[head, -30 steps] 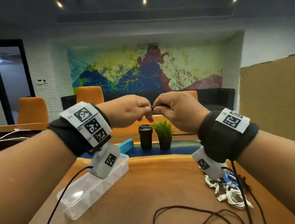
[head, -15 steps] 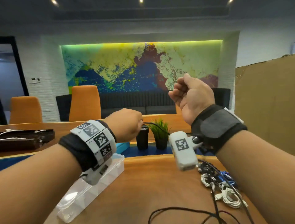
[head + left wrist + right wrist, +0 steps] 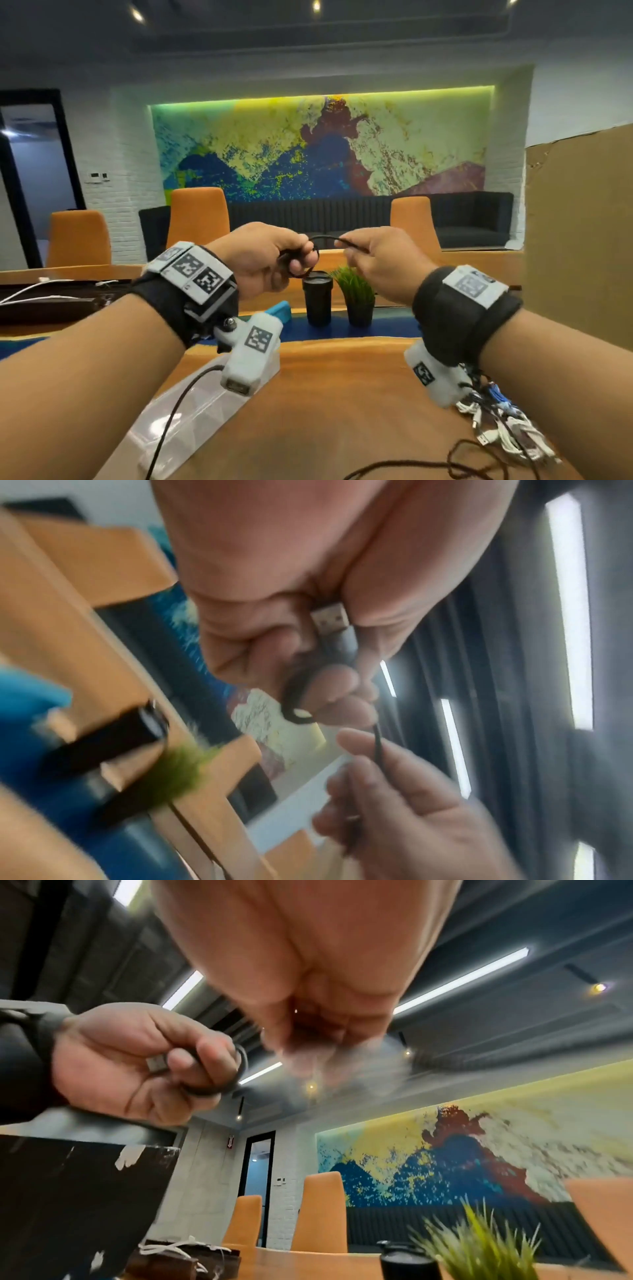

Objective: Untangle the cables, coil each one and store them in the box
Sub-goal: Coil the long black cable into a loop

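Both hands are raised above the wooden table (image 3: 342,394). My left hand (image 3: 270,260) grips the USB plug (image 3: 334,623) of a black cable (image 3: 322,238), with a loop of it wound round two fingers (image 3: 212,1066). My right hand (image 3: 373,257) pinches the same cable a short way along (image 3: 378,748), and the rest of it trails down to the table (image 3: 428,466). A clear plastic compartment box (image 3: 191,421) lies at the lower left. A tangle of white, blue and black cables (image 3: 503,421) lies at the lower right.
A black cup (image 3: 317,298) and a small green plant (image 3: 356,298) stand mid-table beyond my hands, beside a light blue object (image 3: 281,310). A cardboard panel (image 3: 582,240) rises at the right. A dark case with white cords (image 3: 51,298) sits at the left. Orange chairs (image 3: 198,219) line the far side.
The right hand swung up and away from the left, then came back beside it. A loop of black cable now lies round the left fingers.
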{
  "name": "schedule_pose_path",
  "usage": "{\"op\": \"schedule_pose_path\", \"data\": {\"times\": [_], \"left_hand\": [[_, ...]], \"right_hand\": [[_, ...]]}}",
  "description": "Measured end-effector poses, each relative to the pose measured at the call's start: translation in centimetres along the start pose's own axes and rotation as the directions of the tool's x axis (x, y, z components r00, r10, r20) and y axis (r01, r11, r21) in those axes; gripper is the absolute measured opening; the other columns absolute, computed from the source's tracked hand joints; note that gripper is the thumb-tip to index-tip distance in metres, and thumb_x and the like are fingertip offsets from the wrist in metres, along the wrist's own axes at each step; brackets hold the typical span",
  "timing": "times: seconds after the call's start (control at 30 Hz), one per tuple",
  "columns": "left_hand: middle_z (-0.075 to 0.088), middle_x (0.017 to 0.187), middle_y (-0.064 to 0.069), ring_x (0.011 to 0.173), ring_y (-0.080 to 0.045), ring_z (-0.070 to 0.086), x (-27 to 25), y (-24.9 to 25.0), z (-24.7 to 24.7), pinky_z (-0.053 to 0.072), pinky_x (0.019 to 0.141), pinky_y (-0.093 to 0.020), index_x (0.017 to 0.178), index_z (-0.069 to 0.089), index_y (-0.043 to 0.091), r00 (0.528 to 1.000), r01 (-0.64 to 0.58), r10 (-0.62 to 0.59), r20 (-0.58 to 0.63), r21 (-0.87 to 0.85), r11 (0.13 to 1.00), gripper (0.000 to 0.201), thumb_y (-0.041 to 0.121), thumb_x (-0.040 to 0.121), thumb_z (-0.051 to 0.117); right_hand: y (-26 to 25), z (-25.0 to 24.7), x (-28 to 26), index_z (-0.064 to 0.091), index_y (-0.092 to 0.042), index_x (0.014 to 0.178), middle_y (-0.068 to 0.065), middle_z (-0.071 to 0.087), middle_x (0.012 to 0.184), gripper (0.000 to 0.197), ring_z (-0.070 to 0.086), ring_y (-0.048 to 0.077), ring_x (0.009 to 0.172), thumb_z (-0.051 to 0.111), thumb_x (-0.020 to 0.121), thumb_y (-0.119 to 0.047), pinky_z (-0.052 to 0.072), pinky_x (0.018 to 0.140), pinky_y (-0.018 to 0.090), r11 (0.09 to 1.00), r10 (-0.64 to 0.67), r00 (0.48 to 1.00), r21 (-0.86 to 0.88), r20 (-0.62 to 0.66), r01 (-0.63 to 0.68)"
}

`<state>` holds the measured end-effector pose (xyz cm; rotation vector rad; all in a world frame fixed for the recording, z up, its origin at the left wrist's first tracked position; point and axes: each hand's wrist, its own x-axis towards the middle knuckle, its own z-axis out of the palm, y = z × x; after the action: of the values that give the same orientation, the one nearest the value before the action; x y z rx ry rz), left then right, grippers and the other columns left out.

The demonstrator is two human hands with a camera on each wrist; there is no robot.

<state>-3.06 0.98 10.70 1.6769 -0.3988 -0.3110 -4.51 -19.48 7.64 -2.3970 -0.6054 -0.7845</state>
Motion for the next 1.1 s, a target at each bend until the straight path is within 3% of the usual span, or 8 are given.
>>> {"op": "schedule_pose_path", "data": {"times": [0.1, 0.2, 0.33, 0.57, 0.7, 0.83, 1.0, 1.1], "left_hand": [[0.065, 0.085, 0.003, 0.062, -0.004, 0.047, -0.8, 0.1, 1.0, 0.027, 0.053, -0.018, 0.085, 0.055, 0.02, 0.984, -0.053, 0.107, 0.14, -0.347, 0.936, 0.024, 0.026, 0.104, 0.041], [0.074, 0.11, -0.001, 0.07, -0.006, 0.057, -0.6, 0.6, 1.9, 0.029, 0.061, -0.021, 0.089, 0.055, 0.019, 0.967, -0.193, 0.243, 0.075, -0.41, 0.892, 0.025, 0.025, 0.106, 0.038], [0.07, 0.122, -0.009, 0.086, -0.007, 0.069, 0.2, 0.5, 1.8, 0.052, 0.073, -0.026, 0.096, 0.058, 0.011, 0.887, -0.439, 0.458, -0.056, 0.208, 0.874, 0.023, 0.013, 0.107, 0.039], [0.064, 0.085, 0.002, 0.08, -0.014, 0.059, 0.1, -0.3, 0.9, 0.048, 0.072, -0.036, 0.093, 0.06, 0.014, 0.808, -0.45, 0.553, 0.205, 0.82, 0.354, 0.022, 0.024, 0.105, 0.045], [0.069, 0.072, 0.02, 0.066, -0.002, 0.052, -1.0, 0.2, 1.1, 0.038, 0.06, -0.015, 0.093, 0.063, 0.013, 0.9, -0.412, 0.387, 0.2, 0.682, 0.605, 0.026, 0.017, 0.107, 0.041], [0.075, 0.107, -0.006, 0.072, -0.009, 0.049, -2.2, 0.0, 0.9, 0.035, 0.056, -0.019, 0.095, 0.059, 0.012, 0.956, -0.248, 0.202, 0.212, 0.224, 0.942, 0.026, 0.02, 0.107, 0.038], [0.07, 0.123, -0.007, 0.075, -0.007, 0.057, -3.7, 0.7, 1.8, 0.038, 0.059, -0.021, 0.088, 0.056, 0.02, 0.914, -0.184, 0.285, 0.288, -0.333, 0.925, 0.022, 0.028, 0.1, 0.04], [0.069, 0.126, -0.007, 0.085, -0.008, 0.063, -2.3, 0.7, 2.8, 0.039, 0.061, -0.019, 0.087, 0.055, 0.018, 0.915, -0.384, 0.394, 0.082, -0.119, 0.916, 0.027, 0.021, 0.106, 0.036]], "right_hand": [[-0.3, 1.4, 0.0, 0.061, -0.022, 0.082, -0.004, 0.056, 0.071, 0.022, 0.052, 0.015, 0.069, 0.048, 0.099, -0.016, 0.046, 0.067, 0.036, 0.996, 0.058, 0.993, 0.068, -0.107, -0.051], [-1.6, 2.9, -0.1, 0.062, -0.016, 0.102, 0.0, 0.057, 0.087, 0.016, 0.055, 0.02, 0.083, 0.046, 0.1, -0.018, 0.046, 0.076, 0.034, 0.995, 0.091, 0.994, -0.041, 0.064, -0.088], [-3.3, 0.9, -1.0, 0.064, -0.014, 0.097, -0.001, 0.06, 0.083, 0.021, 0.054, 0.017, 0.077, 0.049, 0.1, -0.028, 0.046, 0.072, 0.033, 0.997, 0.013, 0.962, -0.082, 0.273, 0.01], [-3.1, -1.6, -0.9, 0.074, -0.014, 0.087, -0.002, 0.067, 0.075, 0.011, 0.06, 0.012, 0.07, 0.066, 0.091, -0.023, 0.05, 0.067, 0.032, 0.994, -0.106, 0.994, -0.008, 0.017, 0.106], [-1.9, -2.1, -0.2, 0.071, -0.017, 0.085, -0.008, 0.063, 0.075, 0.012, 0.055, 0.008, 0.069, 0.068, 0.089, -0.028, 0.048, 0.065, 0.03, 0.982, -0.176, 0.976, -0.093, -0.126, 0.165], [-0.4, -1.5, 0.4, 0.073, -0.017, 0.088, -0.005, 0.065, 0.078, 0.011, 0.059, 0.013, 0.075, 0.066, 0.092, -0.025, 0.05, 0.071, 0.033, 0.984, -0.15, 0.956, 0.056, -0.252, 0.169], [0.1, 1.2, -1.0, 0.071, -0.003, 0.093, -0.001, 0.055, 0.069, 0.022, 0.047, 0.007, 0.062, 0.054, 0.099, -0.016, 0.044, 0.064, 0.028, 0.94, 0.042, 0.983, 0.339, -0.179, 0.022], [-1.2, 3.3, -2.6, 0.069, -0.011, 0.099, 0.0, 0.061, 0.076, 0.02, 0.054, 0.013, 0.068, 0.051, 0.101, -0.02, 0.051, 0.07, 0.036, 0.969, 0.023, 0.988, 0.241, 0.154, -0.06]]}}
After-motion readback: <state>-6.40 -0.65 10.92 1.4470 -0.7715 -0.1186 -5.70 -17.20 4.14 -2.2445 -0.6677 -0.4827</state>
